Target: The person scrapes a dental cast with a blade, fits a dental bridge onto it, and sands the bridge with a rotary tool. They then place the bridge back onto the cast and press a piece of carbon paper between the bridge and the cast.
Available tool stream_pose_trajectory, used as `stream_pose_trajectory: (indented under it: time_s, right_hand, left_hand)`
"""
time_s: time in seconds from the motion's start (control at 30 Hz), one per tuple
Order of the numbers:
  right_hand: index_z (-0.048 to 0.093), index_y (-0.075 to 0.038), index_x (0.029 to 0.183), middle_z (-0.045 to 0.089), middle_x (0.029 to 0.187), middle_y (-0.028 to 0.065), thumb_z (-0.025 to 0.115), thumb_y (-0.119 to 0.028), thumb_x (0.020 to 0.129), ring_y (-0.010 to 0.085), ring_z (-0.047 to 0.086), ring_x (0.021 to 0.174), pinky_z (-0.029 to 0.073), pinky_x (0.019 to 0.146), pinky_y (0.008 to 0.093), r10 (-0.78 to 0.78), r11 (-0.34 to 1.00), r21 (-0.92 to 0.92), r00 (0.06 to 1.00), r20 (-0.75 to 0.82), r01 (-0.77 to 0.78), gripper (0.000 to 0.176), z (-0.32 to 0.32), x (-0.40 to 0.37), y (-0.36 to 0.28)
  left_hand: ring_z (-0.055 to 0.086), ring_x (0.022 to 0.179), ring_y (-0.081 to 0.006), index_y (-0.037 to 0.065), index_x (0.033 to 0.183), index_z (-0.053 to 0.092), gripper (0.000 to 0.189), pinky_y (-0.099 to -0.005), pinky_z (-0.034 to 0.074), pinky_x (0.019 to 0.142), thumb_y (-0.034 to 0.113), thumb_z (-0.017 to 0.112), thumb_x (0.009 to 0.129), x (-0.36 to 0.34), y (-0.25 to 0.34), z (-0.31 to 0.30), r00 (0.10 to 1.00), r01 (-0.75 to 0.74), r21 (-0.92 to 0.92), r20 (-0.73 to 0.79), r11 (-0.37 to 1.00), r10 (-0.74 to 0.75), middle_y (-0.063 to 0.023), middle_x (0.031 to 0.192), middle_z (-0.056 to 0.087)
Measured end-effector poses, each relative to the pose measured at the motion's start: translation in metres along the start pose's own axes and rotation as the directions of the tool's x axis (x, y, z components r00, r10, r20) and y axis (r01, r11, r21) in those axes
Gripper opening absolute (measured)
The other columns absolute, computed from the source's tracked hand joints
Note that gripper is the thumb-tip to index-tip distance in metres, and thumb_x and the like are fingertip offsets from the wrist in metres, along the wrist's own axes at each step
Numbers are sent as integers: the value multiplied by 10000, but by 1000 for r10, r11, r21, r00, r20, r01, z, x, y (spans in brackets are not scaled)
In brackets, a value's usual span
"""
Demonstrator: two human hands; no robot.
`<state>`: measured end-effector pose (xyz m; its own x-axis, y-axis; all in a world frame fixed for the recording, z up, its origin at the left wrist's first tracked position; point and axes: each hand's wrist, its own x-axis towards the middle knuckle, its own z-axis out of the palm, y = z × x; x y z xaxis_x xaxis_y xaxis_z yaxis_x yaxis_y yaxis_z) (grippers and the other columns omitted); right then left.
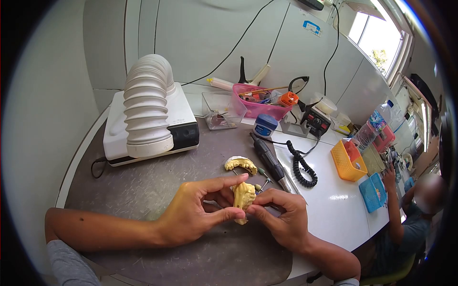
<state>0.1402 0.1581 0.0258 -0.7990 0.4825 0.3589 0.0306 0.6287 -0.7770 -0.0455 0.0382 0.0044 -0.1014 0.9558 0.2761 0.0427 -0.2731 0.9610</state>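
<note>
The yellow plaster dental cast point(244, 196) is pinched between both hands just above the grey desk point(143, 186), the left hand point(193, 214) and right hand point(286, 220) each clamped on one side, while a second matching cast point(241, 163) and a black rotary handpiece point(269, 162) lie untouched behind.

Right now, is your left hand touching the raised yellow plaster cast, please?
Touching: head view shows the left hand pinching the yellow plaster cast between thumb and forefinger.
</note>
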Motion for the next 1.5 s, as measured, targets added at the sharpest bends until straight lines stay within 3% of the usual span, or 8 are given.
stream_pose_trajectory:
  time_s: [0.07, 0.2, 0.27, 0.7, 1.0, 1.17, 1.33, 1.5]
  right_hand:
    - [738, 22, 948, 731, 862, 112, 759, -59, 861, 163, 701, 765, 544, 703, 283, -3, 1000, 6, 1000, 10, 3, 121, -1, 1, -1]
    - [740, 20, 962, 732, 868, 115, 759, -60, 862, 167, 700, 764, 542, 705, 281, -6, 1000, 18, 1000, 24, 6, 129, -4, 1, -1]
    - [739, 20, 981, 735, 886, 120, 758, -59, 864, 165, 700, 774, 540, 711, 280, -11, 999, 36, 999, 41, 10, 142, -5, 1, -1]
    - [731, 22, 987, 731, 882, 95, 740, -85, 892, 144, 680, 793, 528, 737, 276, 57, 991, 121, 998, 6, -57, 143, 0, -2, 4]
    - [726, 24, 947, 733, 867, 97, 742, -94, 894, 148, 698, 784, 537, 726, 273, -41, 999, -17, 999, -5, 41, 130, -1, -1, -1]
    - [665, 19, 1104, 683, 1010, 113, 762, -166, 895, 172, 688, 877, 561, 745, 283, 101, 979, 195, 971, -216, -59, 295, -2, 0, 4]
    - [650, -11, 1132, 680, 1035, 115, 879, -194, 770, 183, 689, 895, 577, 712, 297, -198, 979, 15, 973, -119, 201, 466, -7, -1, 9]
    - [662, -11, 1112, 715, 1038, 133, 875, -171, 762, 200, 700, 849, 572, 703, 295, -244, 963, -134, 968, -60, 234, 440, -2, -1, 7]
  left_hand:
    - [646, 955, -113, 51, 1461, 480, 649, -296, 560, 891, 83, 763, 878, 0, 2, -1, 999, 43, -18, 19, 999, -42, -58, 1077, 678]
    - [648, 953, -114, 37, 1451, 486, 649, -298, 561, 888, 84, 771, 870, -1, 4, -1, 1000, 27, 13, 15, 1000, -27, -56, 1081, 676]
    - [674, 900, -109, 63, 1436, 517, 607, -281, 579, 822, 46, 755, 878, -1, 2, 1, 995, -95, 71, -17, 993, 97, -79, 1018, 711]
    - [683, 894, -114, 63, 1410, 545, 605, -287, 591, 832, 38, 775, 852, -2, 5, 1, 994, -90, 53, -50, 995, 93, -82, 1014, 713]
    - [677, 915, -115, 56, 1442, 508, 617, -284, 583, 837, 45, 755, 877, -1, 4, 1, 998, -63, 65, -2, 996, 64, -85, 1009, 707]
    - [645, 1065, -175, 29, 1482, 381, 618, -295, 558, 927, 57, 681, 942, 1, 5, 0, 986, 166, -332, 44, 928, -161, -123, 1184, 634]
    - [661, 1073, -213, -2, 1343, 367, 498, -355, 572, 968, 45, 668, 949, -1, 5, 5, 966, 191, -494, -56, 848, -251, -198, 1177, 641]
    - [670, 1073, -227, 7, 1279, 357, 469, -349, 585, 956, 23, 677, 937, -2, 4, 4, 949, 228, -542, -63, 809, -310, -238, 1176, 647]
